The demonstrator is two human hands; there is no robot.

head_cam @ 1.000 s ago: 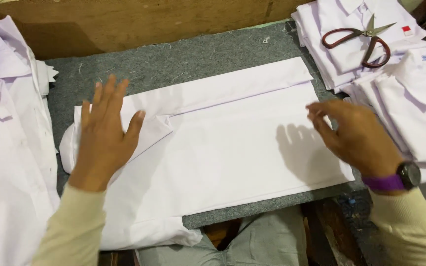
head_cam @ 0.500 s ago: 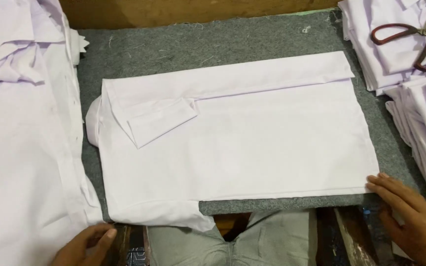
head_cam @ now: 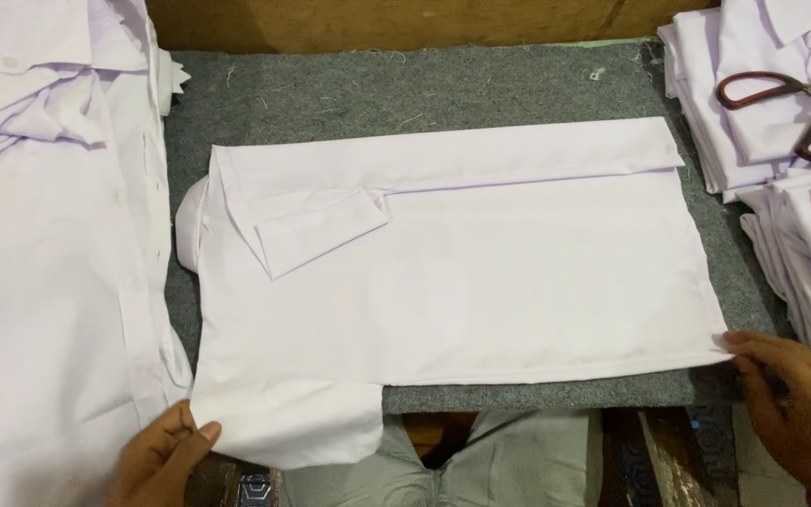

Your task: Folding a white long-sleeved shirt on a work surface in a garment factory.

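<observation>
A white shirt lies partly folded, back up, on a grey felt-covered table. Its collar points left and one sleeve is folded across the upper left. My left hand pinches the near left corner of the shirt, where a flap hangs over the table's front edge. At the near right corner, my right hand holds the hem between fingers and thumb.
A pile of unfolded white shirts fills the left side. Stacks of folded white shirts stand at the right, with red-handled scissors on top. A wooden board runs along the far edge.
Both hands left the top of the shirt and dropped to its near edge. Each has now taken hold of a near corner, and the view has shifted slightly.
</observation>
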